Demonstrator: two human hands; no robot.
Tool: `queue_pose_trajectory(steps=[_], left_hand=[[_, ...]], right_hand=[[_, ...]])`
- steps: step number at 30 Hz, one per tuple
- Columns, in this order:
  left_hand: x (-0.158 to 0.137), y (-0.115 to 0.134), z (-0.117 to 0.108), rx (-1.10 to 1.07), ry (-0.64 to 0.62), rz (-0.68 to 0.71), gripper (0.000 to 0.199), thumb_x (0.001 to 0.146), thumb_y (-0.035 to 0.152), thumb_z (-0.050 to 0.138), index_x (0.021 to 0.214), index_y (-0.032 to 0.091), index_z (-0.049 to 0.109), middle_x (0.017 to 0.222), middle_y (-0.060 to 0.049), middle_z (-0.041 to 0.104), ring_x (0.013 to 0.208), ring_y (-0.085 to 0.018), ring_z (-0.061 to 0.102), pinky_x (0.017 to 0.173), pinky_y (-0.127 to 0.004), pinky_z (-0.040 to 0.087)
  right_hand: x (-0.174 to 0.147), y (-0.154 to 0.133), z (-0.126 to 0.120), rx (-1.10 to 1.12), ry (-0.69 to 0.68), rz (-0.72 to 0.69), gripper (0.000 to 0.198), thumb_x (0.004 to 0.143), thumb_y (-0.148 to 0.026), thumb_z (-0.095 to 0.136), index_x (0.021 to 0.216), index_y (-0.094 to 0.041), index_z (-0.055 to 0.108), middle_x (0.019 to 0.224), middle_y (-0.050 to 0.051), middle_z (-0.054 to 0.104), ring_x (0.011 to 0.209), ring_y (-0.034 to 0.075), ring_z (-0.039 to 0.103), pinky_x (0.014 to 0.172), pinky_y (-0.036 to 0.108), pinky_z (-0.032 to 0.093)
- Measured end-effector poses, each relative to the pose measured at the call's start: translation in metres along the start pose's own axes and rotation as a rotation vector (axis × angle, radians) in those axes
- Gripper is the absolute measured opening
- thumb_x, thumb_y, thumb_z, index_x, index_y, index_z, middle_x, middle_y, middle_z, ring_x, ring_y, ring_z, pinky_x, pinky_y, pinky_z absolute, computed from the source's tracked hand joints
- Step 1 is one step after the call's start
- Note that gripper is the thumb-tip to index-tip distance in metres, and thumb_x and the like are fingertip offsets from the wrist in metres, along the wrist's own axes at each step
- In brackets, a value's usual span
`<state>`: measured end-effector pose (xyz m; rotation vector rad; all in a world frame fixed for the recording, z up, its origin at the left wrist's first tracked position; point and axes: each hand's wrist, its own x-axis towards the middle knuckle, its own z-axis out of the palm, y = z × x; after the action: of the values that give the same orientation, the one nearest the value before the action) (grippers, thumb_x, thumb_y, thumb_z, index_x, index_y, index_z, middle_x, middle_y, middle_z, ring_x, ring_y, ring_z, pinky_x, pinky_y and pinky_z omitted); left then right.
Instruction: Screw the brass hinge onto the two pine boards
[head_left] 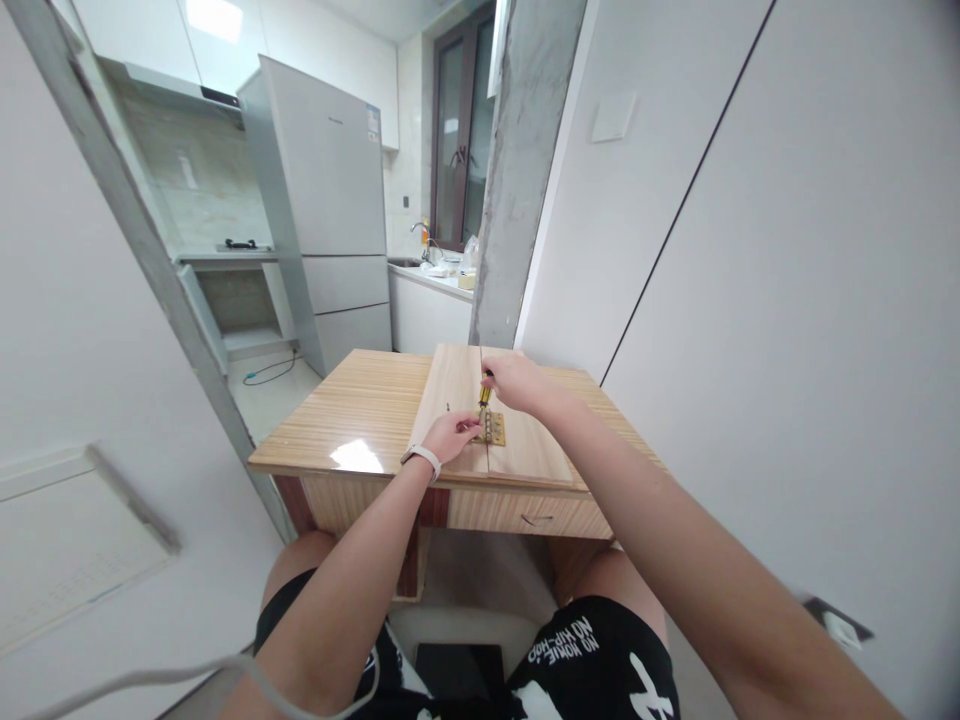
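My right hand [514, 380] is closed around the top of a screwdriver [486, 390] with a yellow and black handle, held upright with its tip down. Below it lies a brass-coloured hinge [496, 429] across the seam between two pale wooden boards [450, 378]. My left hand [448, 436], a white-banded watch on its wrist, has its fingers pinched at the hinge's left leaf, close to the screwdriver's tip. What those fingers pinch is too small to make out, and they hide part of that leaf. Beyond the left hand a small dark screw-like piece [448, 407] stands on the left board.
The boards rest on a wood-grain desk [375, 400] with a drawer [532, 515] at its front. A white wall [712, 280] stands close on the right. A grey cable [240, 665] crosses at the lower left. Behind are a fridge [337, 180] and a kitchen counter [435, 305].
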<state>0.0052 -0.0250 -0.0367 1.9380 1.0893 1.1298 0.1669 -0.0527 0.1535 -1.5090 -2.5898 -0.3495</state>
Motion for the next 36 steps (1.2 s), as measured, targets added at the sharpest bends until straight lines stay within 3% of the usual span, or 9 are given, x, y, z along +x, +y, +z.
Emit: queue_pose_trajectory(steps=[6,11,14,17,19,22,26,31,36], left_hand=[[-0.001,0.005,0.000,0.002,-0.017,0.006,0.032,0.086,0.042,0.066,0.101,0.016,0.077,0.093,-0.008,0.076,0.074,-0.016,0.062,0.072,-0.029,0.049],[-0.002,0.010,0.000,0.085,-0.005,0.018,0.034,0.087,0.046,0.065,0.094,0.016,0.078,0.080,-0.006,0.073,0.069,-0.015,0.057,0.067,-0.027,0.045],[-0.002,0.013,-0.001,0.103,-0.018,0.024,0.036,0.089,0.047,0.062,0.089,0.015,0.077,0.075,-0.004,0.070,0.066,-0.015,0.054,0.065,-0.028,0.041],[-0.002,0.015,-0.002,0.095,-0.029,0.013,0.037,0.089,0.049,0.062,0.089,0.015,0.077,0.076,-0.004,0.070,0.065,-0.015,0.053,0.064,-0.028,0.039],[-0.002,0.015,-0.003,0.096,-0.032,0.016,0.038,0.089,0.050,0.062,0.086,0.014,0.076,0.075,-0.004,0.069,0.064,-0.014,0.052,0.063,-0.028,0.038],[-0.003,0.014,-0.003,0.101,-0.034,0.024,0.039,0.089,0.050,0.061,0.084,0.015,0.075,0.071,-0.003,0.066,0.062,-0.014,0.051,0.061,-0.027,0.036],[-0.002,0.011,-0.002,0.063,-0.041,0.008,0.035,0.088,0.046,0.063,0.092,0.014,0.076,0.077,-0.004,0.070,0.064,-0.014,0.053,0.063,-0.027,0.039],[-0.001,0.003,0.000,-0.015,-0.014,-0.028,0.039,0.086,0.045,0.066,0.110,0.015,0.074,0.085,-0.006,0.072,0.069,-0.015,0.057,0.066,-0.027,0.044],[-0.001,0.005,0.001,0.046,-0.032,0.006,0.036,0.087,0.048,0.064,0.099,0.016,0.076,0.080,-0.005,0.071,0.066,-0.014,0.054,0.065,-0.027,0.043]], right_hand=[[-0.005,-0.011,-0.006,-0.114,0.028,0.173,0.055,0.103,-0.055,0.037,0.102,-0.015,0.074,0.106,0.021,0.074,0.105,0.030,0.068,0.086,0.034,0.048],[-0.009,-0.016,-0.008,-0.112,0.015,0.260,0.071,0.098,-0.069,0.031,0.098,-0.014,0.076,0.104,0.022,0.074,0.102,0.031,0.069,0.086,0.036,0.049],[-0.010,-0.014,-0.006,-0.063,0.034,0.181,0.060,0.098,-0.066,0.042,0.106,-0.015,0.072,0.106,0.019,0.074,0.104,0.030,0.068,0.086,0.034,0.048],[-0.011,-0.010,-0.003,0.027,0.058,0.017,0.030,0.098,-0.038,0.059,0.120,-0.019,0.065,0.114,0.012,0.072,0.108,0.024,0.065,0.088,0.029,0.045],[-0.011,-0.007,-0.002,0.067,0.055,-0.066,0.024,0.096,-0.021,0.058,0.120,-0.020,0.064,0.117,0.010,0.071,0.107,0.021,0.064,0.089,0.027,0.043],[-0.010,-0.003,-0.001,0.078,0.049,-0.092,0.022,0.096,-0.014,0.054,0.113,-0.019,0.067,0.114,0.009,0.072,0.106,0.020,0.064,0.089,0.027,0.042],[-0.008,-0.002,-0.004,0.042,0.018,-0.045,0.016,0.098,-0.023,0.056,0.105,-0.018,0.070,0.109,0.011,0.074,0.103,0.021,0.067,0.086,0.026,0.043],[-0.008,-0.004,-0.007,-0.058,0.006,0.079,0.042,0.102,-0.050,0.047,0.101,-0.017,0.073,0.105,0.017,0.074,0.104,0.027,0.068,0.084,0.031,0.047],[-0.008,-0.017,-0.005,-0.133,0.033,0.236,0.055,0.104,-0.052,0.035,0.104,-0.015,0.076,0.105,0.020,0.074,0.102,0.030,0.069,0.084,0.035,0.049]])
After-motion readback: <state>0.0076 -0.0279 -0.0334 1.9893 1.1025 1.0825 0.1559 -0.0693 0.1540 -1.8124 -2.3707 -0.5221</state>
